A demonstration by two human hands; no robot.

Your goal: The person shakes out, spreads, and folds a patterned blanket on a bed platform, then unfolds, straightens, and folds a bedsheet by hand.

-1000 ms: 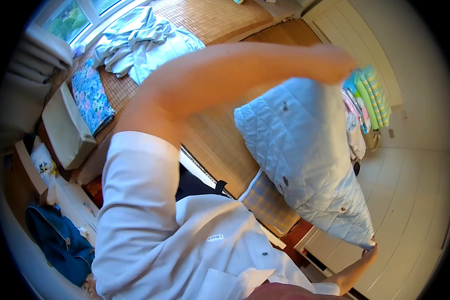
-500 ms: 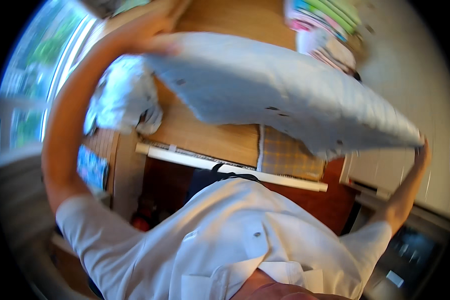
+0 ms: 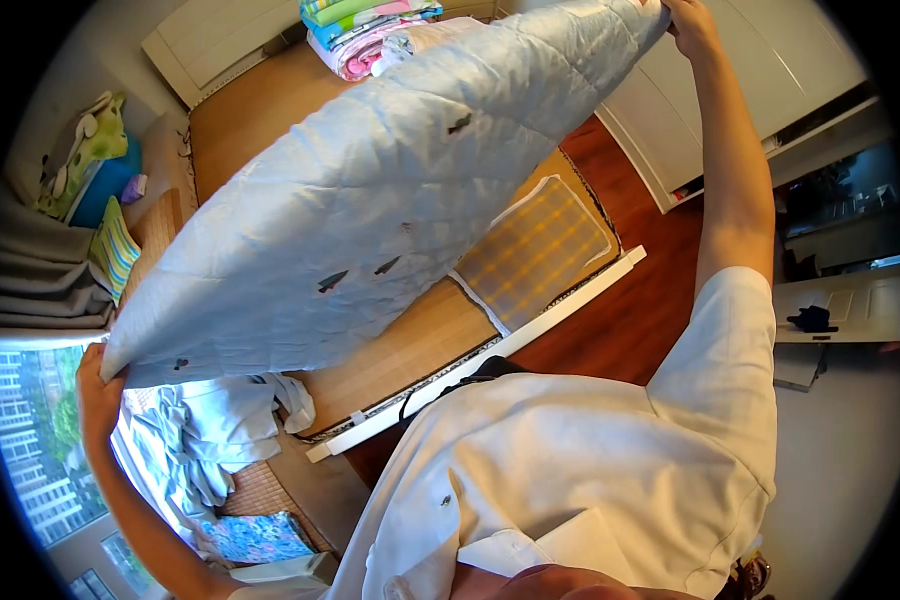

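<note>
Both ends of 1 pale-blue quilted fabric blanket (image 3: 350, 220) are pinched rn from here, bare left hand (image 3: 97, 395) one side, bare right hand (image 3: 695, 30) the other, so imo it's spread but not set down or folded, held above 1 flat tan mat (image 3: 390, 362) w/ 1 yellow-grey plaid cloth pad (image 3: 535, 245).

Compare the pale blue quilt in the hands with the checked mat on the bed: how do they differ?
The quilt is pale blue with small dark motifs; the mat is checked in yellow and grey. The quilt is held up between the left hand and right hand; the mat lies flat on the bed. Both are patterned.
</note>
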